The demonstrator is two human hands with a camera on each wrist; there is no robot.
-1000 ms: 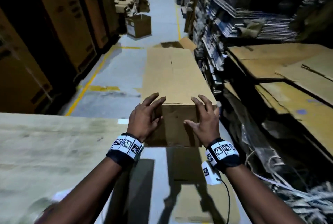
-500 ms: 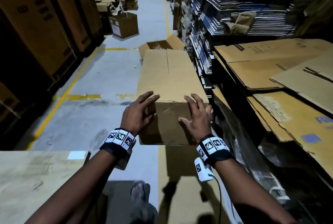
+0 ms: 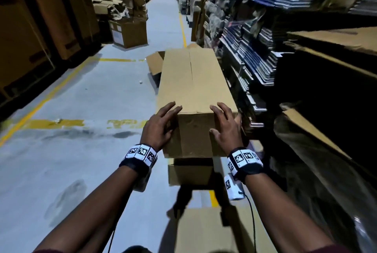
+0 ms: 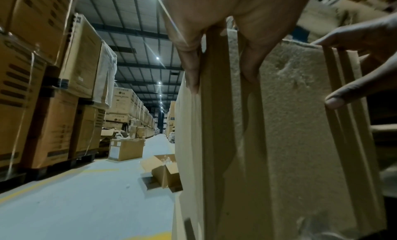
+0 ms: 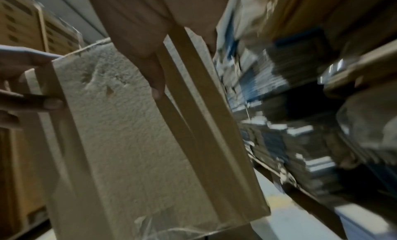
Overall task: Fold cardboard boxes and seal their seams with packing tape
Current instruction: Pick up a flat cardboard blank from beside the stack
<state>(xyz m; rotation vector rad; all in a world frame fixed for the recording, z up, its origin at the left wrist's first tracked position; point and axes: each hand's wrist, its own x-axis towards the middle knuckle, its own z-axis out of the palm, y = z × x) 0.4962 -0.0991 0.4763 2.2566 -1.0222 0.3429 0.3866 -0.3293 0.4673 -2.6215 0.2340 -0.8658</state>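
Observation:
A long brown cardboard box [image 3: 193, 81] with a closed centre seam on top points away from me down the aisle, held up off the floor. My left hand [image 3: 161, 126] presses its near left corner, fingers straight over the top edge. My right hand [image 3: 226, 128] presses the near right corner the same way. In the left wrist view, my left fingers [image 4: 193, 57] lie along the box [image 4: 290, 125] side. In the right wrist view, my thumb [image 5: 154, 77] lies on the box [image 5: 128, 133] end face. No tape roll is in sight.
An open box [image 3: 155, 65] lies on the floor beyond the far end, a labelled carton [image 3: 129, 32] further back. Flat cardboard sheets [image 3: 330, 40] and stacked bundles [image 3: 255, 49] line the right; tall cartons [image 3: 30, 28] line the left. Another box [image 3: 189, 173] sits under my hands.
I have walked forward along the aisle with the box; the pale surface at the lower left has dropped out of view. Both hands keep the same hold on the near end.

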